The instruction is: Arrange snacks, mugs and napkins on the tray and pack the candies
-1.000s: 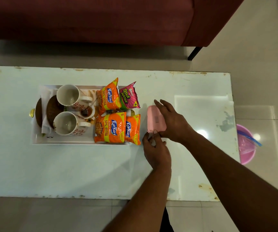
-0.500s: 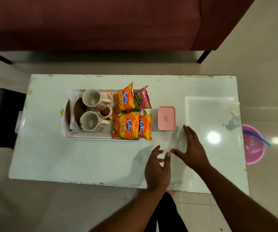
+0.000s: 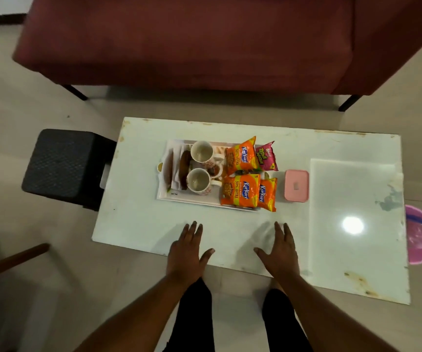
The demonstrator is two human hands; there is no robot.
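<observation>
- Your left hand (image 3: 186,254) and right hand (image 3: 281,252) lie flat on the table (image 3: 139,219), fingers straight and spread, holding nothing.
- The pink box (image 3: 296,185), lid on, sits ahead of your right hand, well apart from it.
- The tray (image 3: 164,195) with mugs (image 3: 197,179) and snack packets (image 3: 240,190) lies ahead, between your hands.
- Judgement: the box is probably light, stiff and smooth, so take its long sides. The packets are soft, so pinch a sealed edge. The mugs are fragile, so use the handles.

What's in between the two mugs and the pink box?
In the head view, four snack packets lie there: three orange Kurkure packets and one pink packet, at the tray's right end, between the mugs and the pink box.
</observation>
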